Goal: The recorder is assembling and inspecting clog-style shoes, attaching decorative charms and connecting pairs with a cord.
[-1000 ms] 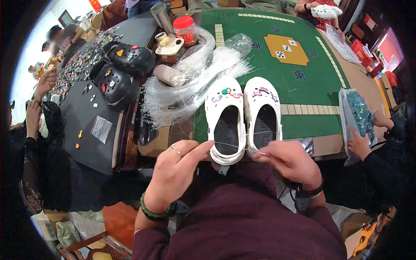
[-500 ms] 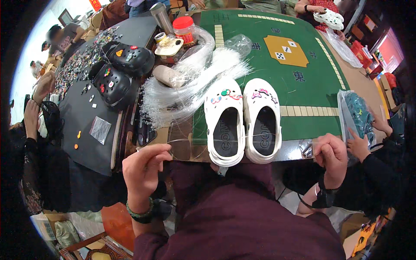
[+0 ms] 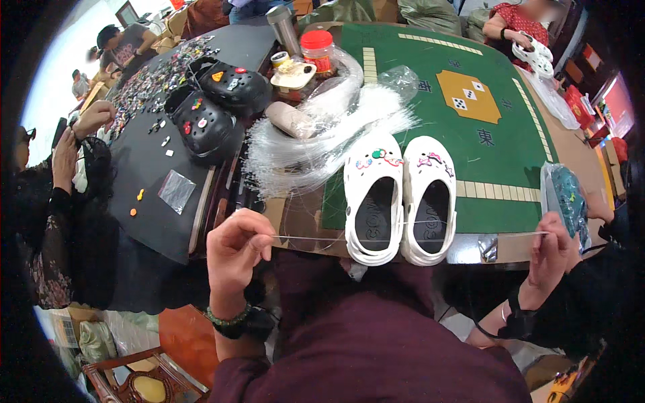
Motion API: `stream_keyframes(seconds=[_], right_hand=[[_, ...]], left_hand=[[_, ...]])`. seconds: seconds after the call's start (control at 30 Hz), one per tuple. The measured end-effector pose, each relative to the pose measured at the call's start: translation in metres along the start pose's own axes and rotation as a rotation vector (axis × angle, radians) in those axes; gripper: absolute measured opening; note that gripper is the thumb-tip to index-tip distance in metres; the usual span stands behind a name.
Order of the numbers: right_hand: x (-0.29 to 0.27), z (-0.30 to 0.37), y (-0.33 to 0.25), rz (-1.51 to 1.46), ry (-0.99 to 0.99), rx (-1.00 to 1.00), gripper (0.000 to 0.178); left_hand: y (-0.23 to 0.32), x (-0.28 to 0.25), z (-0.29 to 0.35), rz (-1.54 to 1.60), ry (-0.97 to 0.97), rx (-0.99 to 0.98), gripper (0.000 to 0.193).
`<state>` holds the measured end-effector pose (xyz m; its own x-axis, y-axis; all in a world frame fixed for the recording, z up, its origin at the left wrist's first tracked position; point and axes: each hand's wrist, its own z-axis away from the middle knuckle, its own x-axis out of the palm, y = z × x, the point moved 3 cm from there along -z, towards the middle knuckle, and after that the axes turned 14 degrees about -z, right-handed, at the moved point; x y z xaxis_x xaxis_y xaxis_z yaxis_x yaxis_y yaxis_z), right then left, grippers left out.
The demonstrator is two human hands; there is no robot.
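A pair of white clogs [image 3: 430,154] with colourful charms on the toes stands side by side at the table's front edge. A thin clear plastic strand [image 3: 316,238] stretches over their heel openings. My left hand [image 3: 238,245], left of the clogs, pinches one end of it between thumb and fingers. At the right, my right hand [image 3: 549,252] grips the other end. Another fine line crosses the clogs a little higher; whether it passes through them I cannot tell. Behind the clogs lies a thick bundle of clear strands [image 3: 316,151], loosely fanned out.
Black clogs [image 3: 208,127] with charms stand left on a dark table, near a small clear bag [image 3: 177,191] and many scattered charms [image 3: 158,77]. A red-lidded jar [image 3: 317,50] and steel flask [image 3: 283,30] stand behind. Co-workers sit left and right; bagged teal clogs [image 3: 568,195] lie right.
My right hand has moved outward to the right, and the strand is now drawn nearly straight. My view has shifted, so the table sits further right and slightly lower.
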<state>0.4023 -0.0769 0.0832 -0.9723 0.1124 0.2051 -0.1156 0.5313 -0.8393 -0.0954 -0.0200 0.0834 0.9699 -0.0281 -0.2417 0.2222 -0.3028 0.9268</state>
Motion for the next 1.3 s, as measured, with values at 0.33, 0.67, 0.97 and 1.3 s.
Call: stream_keyframes(seconds=[0.33,0.67,0.97,1.3], right_hand=[[-0.012,0.005,-0.006,-1.211,-0.028,0.091,0.038],[0.02,-0.007,0.003,-0.754,-0.996,0.349,0.015],[0.153,0.006,0.013,0.273,-0.909,0.331,0.014],[0.195,0.015,0.054,0.646,-1.126,-0.006,0.015]], left_hand=[[-0.022,0.022,0.007,0.742,-0.016,-0.009,0.027],[-0.009,0.024,0.007,1.093,-0.072,0.061,0.031],[-0.008,0.057,0.011,-0.067,-0.435,-0.255,0.009],[-0.023,0.063,0.02,-0.051,-0.471,-0.381,0.013]])
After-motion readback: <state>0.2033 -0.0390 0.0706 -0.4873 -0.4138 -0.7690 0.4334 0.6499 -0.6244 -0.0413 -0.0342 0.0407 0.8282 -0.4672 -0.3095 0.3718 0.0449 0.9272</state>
